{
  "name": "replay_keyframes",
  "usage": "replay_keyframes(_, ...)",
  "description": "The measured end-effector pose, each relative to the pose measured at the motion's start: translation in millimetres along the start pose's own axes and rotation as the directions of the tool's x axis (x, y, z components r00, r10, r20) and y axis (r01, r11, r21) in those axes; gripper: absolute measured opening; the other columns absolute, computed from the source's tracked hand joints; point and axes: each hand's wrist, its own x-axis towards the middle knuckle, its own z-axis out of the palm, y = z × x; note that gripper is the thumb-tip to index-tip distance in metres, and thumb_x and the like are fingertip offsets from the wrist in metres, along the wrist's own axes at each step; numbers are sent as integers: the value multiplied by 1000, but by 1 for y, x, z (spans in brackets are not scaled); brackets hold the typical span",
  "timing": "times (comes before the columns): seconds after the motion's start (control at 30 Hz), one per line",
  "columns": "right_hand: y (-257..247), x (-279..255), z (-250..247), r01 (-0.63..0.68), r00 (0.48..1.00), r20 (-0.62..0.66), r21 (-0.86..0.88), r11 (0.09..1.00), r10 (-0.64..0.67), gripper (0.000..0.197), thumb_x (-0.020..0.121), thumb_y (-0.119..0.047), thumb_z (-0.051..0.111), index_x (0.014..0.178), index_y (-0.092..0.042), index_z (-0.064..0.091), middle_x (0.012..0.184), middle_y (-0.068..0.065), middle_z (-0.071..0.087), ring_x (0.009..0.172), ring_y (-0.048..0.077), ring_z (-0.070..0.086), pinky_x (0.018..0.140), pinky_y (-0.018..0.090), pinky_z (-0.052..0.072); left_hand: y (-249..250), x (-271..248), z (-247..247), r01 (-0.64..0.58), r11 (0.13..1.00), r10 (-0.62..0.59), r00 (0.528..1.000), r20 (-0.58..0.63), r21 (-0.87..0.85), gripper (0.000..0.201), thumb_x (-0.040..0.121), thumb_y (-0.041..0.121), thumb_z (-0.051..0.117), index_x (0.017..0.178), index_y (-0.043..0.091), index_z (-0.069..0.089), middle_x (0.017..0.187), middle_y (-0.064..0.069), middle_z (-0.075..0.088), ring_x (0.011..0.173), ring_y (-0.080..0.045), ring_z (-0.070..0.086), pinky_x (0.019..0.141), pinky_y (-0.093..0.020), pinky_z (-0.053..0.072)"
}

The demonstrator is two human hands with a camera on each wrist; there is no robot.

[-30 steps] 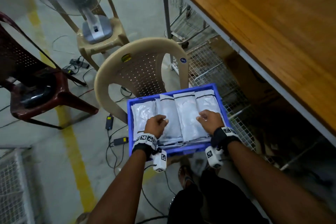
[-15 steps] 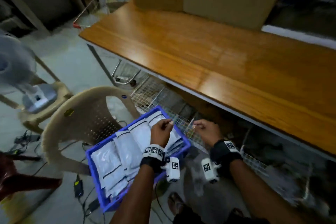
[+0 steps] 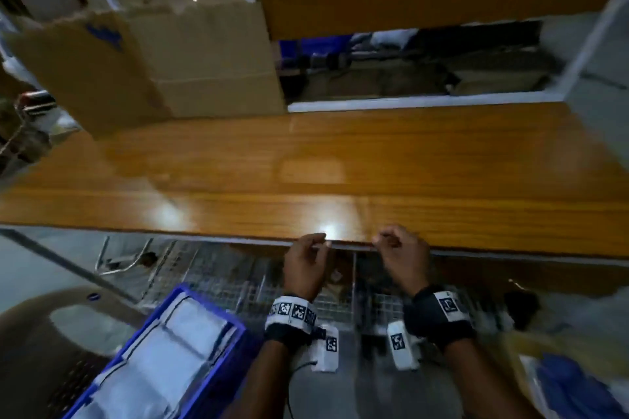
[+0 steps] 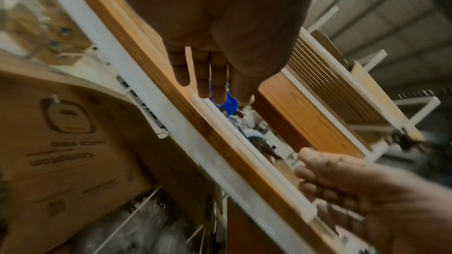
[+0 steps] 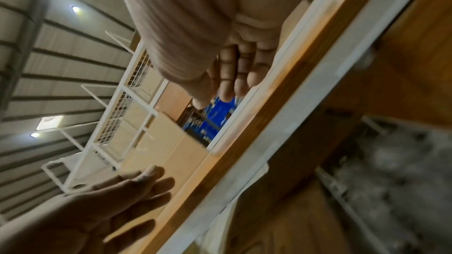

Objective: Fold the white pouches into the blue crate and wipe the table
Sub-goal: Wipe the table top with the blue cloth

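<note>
The blue crate (image 3: 224, 315) sits at the lower left in the head view, on a beige chair (image 3: 34, 333), with white pouches (image 3: 163, 360) laid side by side in it. The wooden table (image 3: 306, 173) runs across the middle, its top bare and glossy. My left hand (image 3: 321, 243) and right hand (image 3: 381, 241) hang side by side at the table's front edge, fingers loosely curled, holding nothing. The left wrist view shows the left fingers (image 4: 208, 84) relaxed and empty; the right wrist view shows the same of the right fingers (image 5: 225, 92).
A large cardboard box (image 3: 190, 54) stands at the table's back left. A shelf opening (image 3: 408, 71) with clutter lies behind the table. Wire racks (image 3: 221, 282) fill the space under it. A blurred blue cloth-like thing (image 3: 571, 384) lies at the lower right.
Both hands have left the pouches in the crate and risen to the table's front edge. The head view has swung up from the crate to the table.
</note>
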Motion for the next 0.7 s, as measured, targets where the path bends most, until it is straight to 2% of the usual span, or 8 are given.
replay_keyframes(0.07,36,5,-43,23,999,-29,-197,980,-29,29,90,-33,66,115,-21,65,114,1,65,109,24,58,92,39,46,20,0,42,-112,984,96,988,118,140,37,89,39,67,118,16,70,122,-4,68,113,-18,63,97,-42,52)
replay_keyframes(0.17,79,2,-97,-80,993,43,-433,898,109,53,94,-46,55,143,-26,45,155,3,35,144,27,26,115,46,16,45,1,98,-250,902,137,939,315,352,52,93,45,62,138,20,57,150,-5,47,142,-23,38,118,-47,28)
replay_keyframes(0.23,101,-4,-122,-107,979,93,-520,847,180,62,96,-50,50,151,-28,32,164,4,9,151,22,4,119,43,0,59,-2,127,-313,859,135,901,411,405,57,96,49,55,146,22,48,159,-4,32,151,-20,20,124,-46,9)
replay_keyframes(0.3,115,-11,-138,-63,969,160,-571,818,186,68,96,-50,49,155,-32,20,164,2,-5,151,19,-8,121,44,-5,68,-7,150,-380,793,119,863,491,476,62,98,54,47,152,24,37,164,-5,18,153,-20,7,124,-47,0)
replay_keyframes(0.4,121,-22,-145,-43,962,190,-604,796,195,78,94,-48,54,156,-37,7,159,-4,-23,149,17,-19,120,49,-4,72,-15,172,-473,655,92,824,559,589,76,95,64,39,158,25,18,166,-6,-1,153,-23,-7,122,-51,-5)
replay_keyframes(0.53,118,-34,-137,-88,957,169,-604,792,236,92,92,-43,60,154,-40,-8,157,-10,-33,146,17,-27,117,58,12,57,-24,181,-546,552,157,811,564,631,97,87,66,52,159,26,1,164,-7,-15,151,-28,-16,120,-56,-8)
replay_keyframes(0.63,124,-39,-132,-101,965,133,-609,787,227,98,89,-38,65,153,-42,-9,156,-14,-33,146,16,-27,114,58,18,53,-23,183,-572,494,139,795,590,654,100,86,65,54,159,26,-2,164,-8,-15,151,-29,-15,120,-57,-6)
replay_keyframes(0.7,127,-39,-133,-83,968,139,-603,793,207,100,88,-34,66,152,-44,-10,157,-15,-32,146,16,-27,114,58,18,57,-20,185,-557,513,123,801,586,653,95,87,67,52,158,27,3,166,-10,-5,152,-32,-7,120,-58,-1)
